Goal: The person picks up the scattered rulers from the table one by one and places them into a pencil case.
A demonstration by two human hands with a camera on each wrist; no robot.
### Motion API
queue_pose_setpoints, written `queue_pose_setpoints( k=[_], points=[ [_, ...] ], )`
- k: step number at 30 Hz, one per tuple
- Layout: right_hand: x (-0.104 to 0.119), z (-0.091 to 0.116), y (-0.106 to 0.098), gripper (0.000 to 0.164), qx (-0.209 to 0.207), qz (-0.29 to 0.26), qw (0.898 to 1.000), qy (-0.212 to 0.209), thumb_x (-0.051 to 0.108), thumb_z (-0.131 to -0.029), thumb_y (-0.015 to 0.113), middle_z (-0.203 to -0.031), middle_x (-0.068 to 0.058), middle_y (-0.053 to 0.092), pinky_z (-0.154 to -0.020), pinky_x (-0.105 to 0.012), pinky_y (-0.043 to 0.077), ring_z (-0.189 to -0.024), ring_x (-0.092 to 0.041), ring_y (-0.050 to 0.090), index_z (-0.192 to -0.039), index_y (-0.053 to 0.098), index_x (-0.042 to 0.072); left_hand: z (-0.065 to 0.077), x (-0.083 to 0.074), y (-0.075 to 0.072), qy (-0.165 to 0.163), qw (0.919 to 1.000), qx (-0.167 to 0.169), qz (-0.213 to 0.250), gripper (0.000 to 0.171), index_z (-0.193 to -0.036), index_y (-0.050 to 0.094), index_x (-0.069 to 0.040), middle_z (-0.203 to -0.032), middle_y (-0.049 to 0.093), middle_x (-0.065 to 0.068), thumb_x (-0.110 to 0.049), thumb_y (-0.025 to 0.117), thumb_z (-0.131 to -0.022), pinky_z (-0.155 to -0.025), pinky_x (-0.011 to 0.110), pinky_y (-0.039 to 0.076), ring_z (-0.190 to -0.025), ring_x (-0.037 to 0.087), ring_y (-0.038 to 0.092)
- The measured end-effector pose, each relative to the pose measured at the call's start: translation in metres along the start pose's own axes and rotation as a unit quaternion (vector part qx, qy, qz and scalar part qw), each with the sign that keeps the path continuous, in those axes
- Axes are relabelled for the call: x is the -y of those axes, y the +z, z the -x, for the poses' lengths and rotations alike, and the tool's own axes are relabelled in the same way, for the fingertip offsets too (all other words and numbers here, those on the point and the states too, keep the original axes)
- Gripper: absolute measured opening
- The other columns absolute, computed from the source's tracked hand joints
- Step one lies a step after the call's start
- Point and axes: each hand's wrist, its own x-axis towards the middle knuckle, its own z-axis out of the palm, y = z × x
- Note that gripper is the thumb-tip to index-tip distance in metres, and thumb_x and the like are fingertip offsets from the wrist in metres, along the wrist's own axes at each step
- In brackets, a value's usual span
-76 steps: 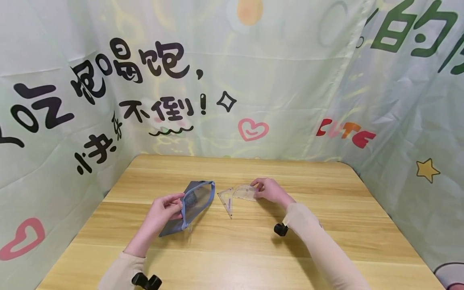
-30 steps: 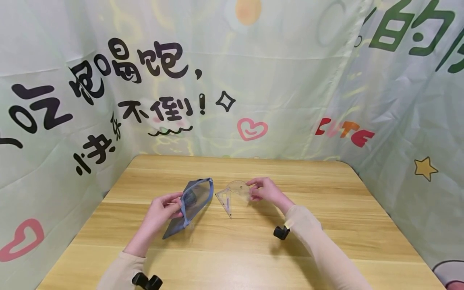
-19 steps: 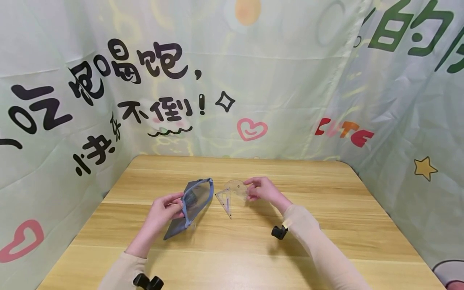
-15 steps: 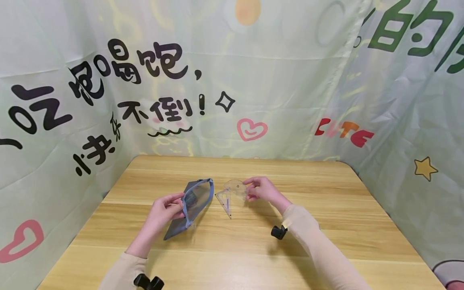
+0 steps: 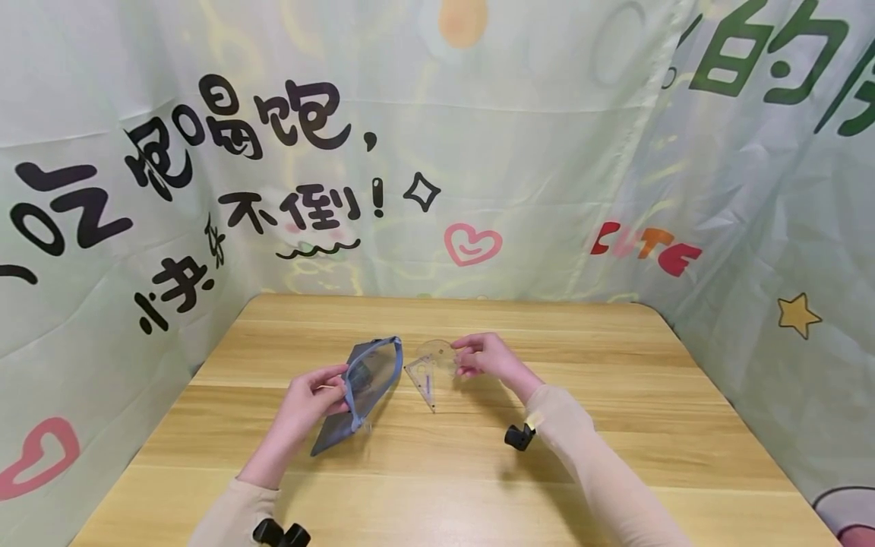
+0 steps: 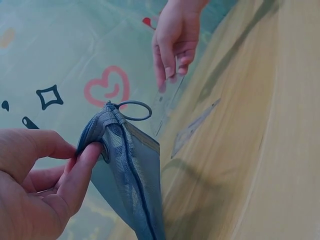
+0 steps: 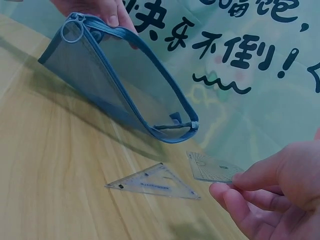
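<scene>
My left hand (image 5: 311, 399) pinches the rim of a blue zip mesh pouch (image 5: 372, 376), whose mouth gapes toward the right. In the right wrist view the pouch (image 7: 115, 80) is tilted, with its zip undone and a ring pull at one corner. My right hand (image 5: 488, 357) pinches a clear protractor (image 7: 212, 167) between thumb and fingers, raised off the table. Flat on the wood between the hands lies a clear set square (image 7: 155, 182); the protractor partly overlaps it in the head view.
The wooden table (image 5: 437, 486) meets printed cloth walls (image 5: 547, 152) at its back and sides. Black wrist cameras (image 5: 519, 437) are strapped to both forearms.
My right hand has lifted the protractor and carried it left, toward the pouch and over the set square. The left hand keeps its grip, the pouch having shifted only slightly.
</scene>
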Motion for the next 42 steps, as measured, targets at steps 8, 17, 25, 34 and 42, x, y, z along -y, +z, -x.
queue_pose_setpoints(
  k=[8, 17, 25, 34, 42],
  points=[
    [-0.002, -0.001, 0.002, 0.039, 0.008, -0.002, 1.0, 0.0, -0.002, -0.094, 0.056, -0.111, -0.036, 0.064, -0.078, -0.04, 0.065, -0.071, -0.013, 0.069, -0.132, 0.053, -0.013, 0.002, -0.002, 0.001, -0.007, 1.0, -0.004, 0.002, 0.047, -0.138, 0.049, 0.009, -0.096, 0.058, 0.005, 0.0, 0.058, -0.093, -0.072, 0.018, 0.062, -0.079, 0.002, 0.063],
    [0.007, 0.0, 0.008, 0.041, 0.012, -0.009, 1.0, 0.006, -0.002, -0.093, 0.057, -0.114, -0.035, 0.064, -0.074, -0.032, 0.065, -0.07, -0.012, 0.069, -0.133, 0.053, -0.011, 0.005, -0.004, 0.004, -0.018, 0.9997, -0.006, 0.012, 0.048, -0.139, 0.048, 0.009, -0.091, 0.054, 0.0, 0.001, 0.057, -0.093, -0.072, 0.017, 0.062, -0.078, 0.004, 0.062],
    [0.014, 0.0, 0.012, 0.041, 0.012, -0.021, 1.0, 0.01, -0.003, -0.093, 0.057, -0.116, -0.034, 0.063, -0.076, -0.032, 0.065, -0.073, -0.012, 0.069, -0.133, 0.054, -0.009, 0.009, -0.002, 0.004, -0.023, 0.9996, -0.01, 0.017, 0.048, -0.139, 0.048, 0.009, -0.091, 0.054, -0.002, 0.002, 0.056, -0.093, -0.07, 0.017, 0.062, -0.076, 0.003, 0.061],
    [0.011, -0.001, 0.017, 0.039, 0.021, -0.033, 0.999, 0.005, -0.003, -0.093, 0.057, -0.112, -0.032, 0.065, -0.074, -0.03, 0.065, -0.072, -0.012, 0.07, -0.132, 0.055, -0.008, 0.01, -0.005, 0.005, -0.02, 0.9997, -0.01, 0.013, 0.048, -0.14, 0.047, 0.009, -0.091, 0.053, -0.002, 0.002, 0.055, -0.093, -0.071, 0.018, 0.062, -0.078, 0.005, 0.06],
    [0.015, 0.001, 0.019, 0.038, 0.024, -0.04, 0.999, 0.003, -0.003, -0.094, 0.055, -0.116, -0.036, 0.062, -0.071, -0.027, 0.064, -0.071, -0.011, 0.069, -0.132, 0.055, -0.009, 0.009, -0.004, 0.008, -0.015, 0.9997, -0.003, 0.021, 0.05, -0.14, 0.046, 0.011, -0.09, 0.054, 0.0, 0.005, 0.055, -0.091, -0.071, 0.018, 0.062, -0.075, 0.003, 0.062]
  ],
)
